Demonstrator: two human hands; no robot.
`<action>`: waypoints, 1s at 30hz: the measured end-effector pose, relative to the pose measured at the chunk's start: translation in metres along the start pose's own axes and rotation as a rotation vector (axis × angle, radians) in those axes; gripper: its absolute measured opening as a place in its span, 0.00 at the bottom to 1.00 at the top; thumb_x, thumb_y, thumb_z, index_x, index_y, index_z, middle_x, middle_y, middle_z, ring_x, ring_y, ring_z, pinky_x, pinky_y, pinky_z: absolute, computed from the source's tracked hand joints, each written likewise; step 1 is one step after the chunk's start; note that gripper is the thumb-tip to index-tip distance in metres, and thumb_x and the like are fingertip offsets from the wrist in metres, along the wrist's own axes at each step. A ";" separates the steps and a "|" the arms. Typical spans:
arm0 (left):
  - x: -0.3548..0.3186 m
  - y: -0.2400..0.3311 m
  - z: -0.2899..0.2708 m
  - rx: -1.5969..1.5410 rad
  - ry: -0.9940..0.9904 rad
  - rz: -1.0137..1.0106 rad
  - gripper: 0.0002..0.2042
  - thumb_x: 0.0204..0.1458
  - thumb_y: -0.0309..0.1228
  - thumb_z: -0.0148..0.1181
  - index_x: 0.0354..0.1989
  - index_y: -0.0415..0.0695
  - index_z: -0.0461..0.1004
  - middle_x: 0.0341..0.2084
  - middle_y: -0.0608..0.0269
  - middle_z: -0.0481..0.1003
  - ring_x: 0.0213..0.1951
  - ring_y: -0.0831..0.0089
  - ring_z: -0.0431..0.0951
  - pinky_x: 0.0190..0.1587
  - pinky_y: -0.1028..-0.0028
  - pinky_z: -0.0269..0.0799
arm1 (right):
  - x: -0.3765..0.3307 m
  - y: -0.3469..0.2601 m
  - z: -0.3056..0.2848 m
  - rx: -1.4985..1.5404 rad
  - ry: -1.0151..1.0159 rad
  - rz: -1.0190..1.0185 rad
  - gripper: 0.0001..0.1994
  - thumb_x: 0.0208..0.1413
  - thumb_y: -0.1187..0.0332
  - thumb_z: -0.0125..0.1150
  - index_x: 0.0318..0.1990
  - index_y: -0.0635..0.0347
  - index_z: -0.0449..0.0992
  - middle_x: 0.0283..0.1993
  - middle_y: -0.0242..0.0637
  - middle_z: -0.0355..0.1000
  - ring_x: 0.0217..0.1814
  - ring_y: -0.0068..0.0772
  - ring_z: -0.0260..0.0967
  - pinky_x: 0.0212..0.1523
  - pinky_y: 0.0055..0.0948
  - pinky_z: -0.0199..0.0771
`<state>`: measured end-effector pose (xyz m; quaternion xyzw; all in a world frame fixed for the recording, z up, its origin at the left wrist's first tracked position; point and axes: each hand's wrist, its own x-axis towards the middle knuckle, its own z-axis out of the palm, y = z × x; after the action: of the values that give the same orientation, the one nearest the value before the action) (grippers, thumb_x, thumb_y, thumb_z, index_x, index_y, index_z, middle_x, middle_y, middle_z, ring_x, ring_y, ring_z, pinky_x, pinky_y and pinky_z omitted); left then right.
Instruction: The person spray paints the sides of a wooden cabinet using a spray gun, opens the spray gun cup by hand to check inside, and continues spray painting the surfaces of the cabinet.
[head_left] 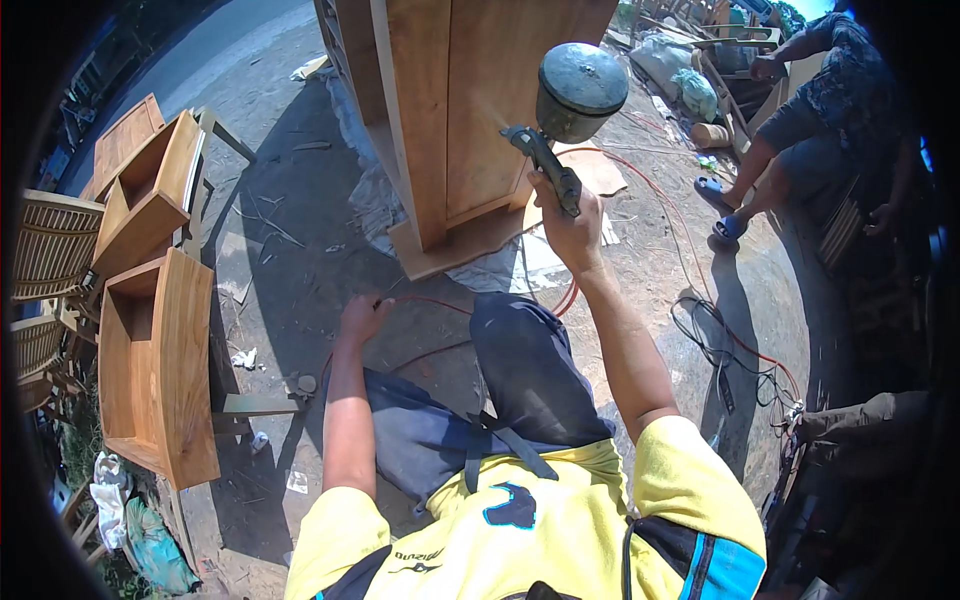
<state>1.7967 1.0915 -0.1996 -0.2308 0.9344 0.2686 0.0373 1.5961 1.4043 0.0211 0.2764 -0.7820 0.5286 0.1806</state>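
Ahead: the wooden cabinet (450,110) stands upright, blocking the way past the spray gun (560,120).
Left: bare ground between the cabinet and the wooden drawer boxes (155,350) lies open.
Ground: the red hose (440,305) crosses beside the knee.
Right: tangled cables (735,350) and a seated person's feet (722,210) crowd that side.

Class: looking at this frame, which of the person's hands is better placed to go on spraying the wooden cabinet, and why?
Right. The right hand already grips the spray gun, aimed at the wooden cabinet; the left hand rests low by the knee, away from both.
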 end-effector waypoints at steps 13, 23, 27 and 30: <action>-0.032 -0.013 -0.006 0.067 -0.018 -0.041 0.21 0.60 0.51 0.65 0.36 0.42 0.85 0.31 0.43 0.82 0.38 0.42 0.83 0.40 0.49 0.77 | -0.117 0.147 0.083 -0.058 -0.272 0.344 0.20 0.66 0.52 0.65 0.48 0.63 0.82 0.27 0.56 0.77 0.33 0.59 0.81 0.33 0.47 0.75; -0.038 -0.013 -0.008 0.074 -0.027 -0.077 0.21 0.59 0.49 0.67 0.35 0.40 0.84 0.27 0.44 0.81 0.34 0.43 0.83 0.37 0.52 0.75 | -0.120 0.155 0.089 -0.004 -0.387 0.472 0.22 0.64 0.46 0.65 0.49 0.58 0.81 0.28 0.58 0.78 0.39 0.66 0.79 0.35 0.51 0.75; -0.029 0.004 -0.007 0.085 -0.060 -0.078 0.20 0.60 0.51 0.66 0.38 0.42 0.85 0.30 0.46 0.83 0.37 0.44 0.84 0.40 0.51 0.77 | -0.099 0.123 0.068 -0.009 -0.309 0.360 0.21 0.65 0.50 0.67 0.43 0.63 0.80 0.27 0.56 0.77 0.37 0.65 0.80 0.34 0.49 0.75; -0.029 0.002 -0.009 0.077 -0.045 -0.064 0.20 0.60 0.51 0.65 0.39 0.44 0.86 0.32 0.45 0.83 0.39 0.44 0.84 0.41 0.51 0.78 | -0.059 0.064 0.040 0.080 -0.259 0.241 0.16 0.64 0.55 0.69 0.40 0.62 0.80 0.27 0.55 0.78 0.35 0.62 0.80 0.34 0.46 0.76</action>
<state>1.8222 1.1004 -0.1858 -0.2528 0.9352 0.2364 0.0754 1.6023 1.3994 -0.0743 0.2535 -0.8044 0.5373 0.0028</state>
